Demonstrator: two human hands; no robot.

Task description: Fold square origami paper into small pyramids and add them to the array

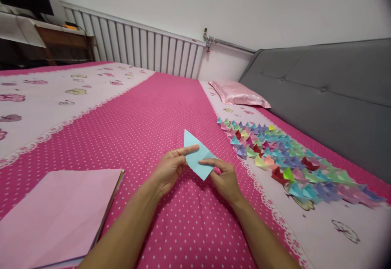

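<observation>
A light blue piece of folded paper point(195, 164) is held up between my two hands, above the pink dotted bedspread. It looks roughly triangular, with one point toward the upper left. My left hand point(171, 166) grips its left side, the index finger stretched across the front face. On the right side my right hand point(225, 177) pinches the sheet, index finger in front and the other fingers partly hidden behind it.
Rows of small folded paper boats point(275, 151) in many colours cover the bed to the right. At lower left lies a stack of pink paper point(61, 216). Farther back are a pink pillow point(238, 93), a grey headboard point(320, 85) and a white radiator point(137, 42).
</observation>
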